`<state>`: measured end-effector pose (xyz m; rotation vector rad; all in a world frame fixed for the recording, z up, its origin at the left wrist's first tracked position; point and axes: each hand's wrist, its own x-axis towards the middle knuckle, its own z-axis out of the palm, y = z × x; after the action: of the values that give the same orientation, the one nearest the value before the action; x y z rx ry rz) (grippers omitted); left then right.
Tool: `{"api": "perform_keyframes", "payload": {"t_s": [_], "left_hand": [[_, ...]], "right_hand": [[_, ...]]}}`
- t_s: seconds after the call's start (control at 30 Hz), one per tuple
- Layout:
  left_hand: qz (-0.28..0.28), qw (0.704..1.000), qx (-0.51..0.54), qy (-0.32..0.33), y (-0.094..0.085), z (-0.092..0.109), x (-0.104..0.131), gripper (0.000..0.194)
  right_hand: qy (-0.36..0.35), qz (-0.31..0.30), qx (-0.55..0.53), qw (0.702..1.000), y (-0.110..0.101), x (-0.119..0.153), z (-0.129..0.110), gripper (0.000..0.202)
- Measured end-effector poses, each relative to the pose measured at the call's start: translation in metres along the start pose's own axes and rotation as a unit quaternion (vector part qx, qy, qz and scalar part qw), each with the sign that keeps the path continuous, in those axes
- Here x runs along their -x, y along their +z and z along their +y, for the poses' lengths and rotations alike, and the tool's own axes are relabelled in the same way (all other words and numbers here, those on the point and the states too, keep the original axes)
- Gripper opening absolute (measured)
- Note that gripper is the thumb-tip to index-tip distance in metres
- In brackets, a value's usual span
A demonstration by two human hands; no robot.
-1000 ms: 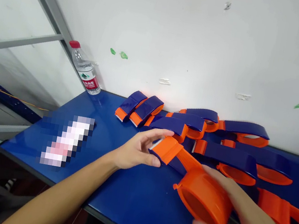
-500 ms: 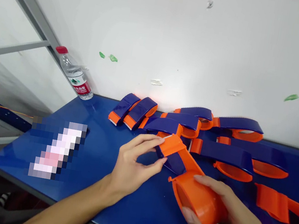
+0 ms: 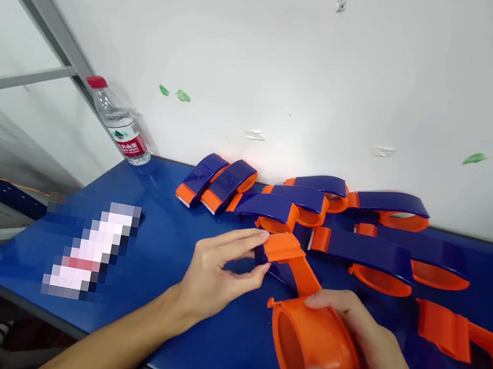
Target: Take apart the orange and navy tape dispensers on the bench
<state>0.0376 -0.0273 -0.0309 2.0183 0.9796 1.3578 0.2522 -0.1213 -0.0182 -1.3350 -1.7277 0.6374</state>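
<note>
Both hands are on one orange tape dispenser (image 3: 322,350), tilted above the front of the blue table. My left hand (image 3: 223,263) pinches its toothed cutter end between thumb and fingers. A dark blue strip (image 3: 284,275) shows under the orange arm; whether it is fixed to it I cannot tell. My right hand (image 3: 381,367) wraps round the wide orange ring, thumb in front and fingers over the top. Behind the hands lie several blue-and-orange tape dispensers (image 3: 368,253). Another orange dispenser body (image 3: 444,331) lies at the right, its far end cut off by the frame.
A water bottle (image 3: 126,136) with a red cap stands in the back left corner of the blue table (image 3: 154,244). A blurred-out flat object (image 3: 92,249) lies at the left. The white wall (image 3: 269,55) closes off the back.
The orange ring has turned and dropped slightly in my right hand, so its opening faces me more. The cutter end has dipped a little. My left hand keeps its pinch.
</note>
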Motion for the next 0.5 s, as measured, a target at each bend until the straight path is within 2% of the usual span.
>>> {"api": "perform_keyframes", "payload": {"t_s": [0.1, 0.2, 0.33, 0.4, 0.5], "left_hand": [[-0.044, 0.998, 0.04, -0.008, -0.002, 0.0, -0.002, 0.037], [-0.108, 0.99, 0.086, 0.008, -0.004, 0.002, -0.004, 0.04], [-0.181, 0.976, 0.121, 0.027, -0.005, 0.004, -0.004, 0.042], [-0.192, 0.971, 0.141, 0.032, -0.005, 0.005, -0.004, 0.041], [-0.186, 0.969, 0.16, 0.019, -0.004, 0.005, -0.004, 0.04]], "right_hand": [[-0.01, 0.0, -0.024, 1.0, -0.014, -0.011, 0.003, 0.024], [-0.002, 0.029, 0.022, 0.999, -0.02, -0.022, 0.007, 0.024], [-0.039, -0.03, 0.052, 0.997, -0.017, -0.028, 0.01, 0.034], [-0.048, -0.064, 0.033, 0.996, -0.014, -0.029, 0.009, 0.037], [-0.026, -0.082, -0.005, 0.996, -0.012, -0.028, 0.008, 0.036]]}}
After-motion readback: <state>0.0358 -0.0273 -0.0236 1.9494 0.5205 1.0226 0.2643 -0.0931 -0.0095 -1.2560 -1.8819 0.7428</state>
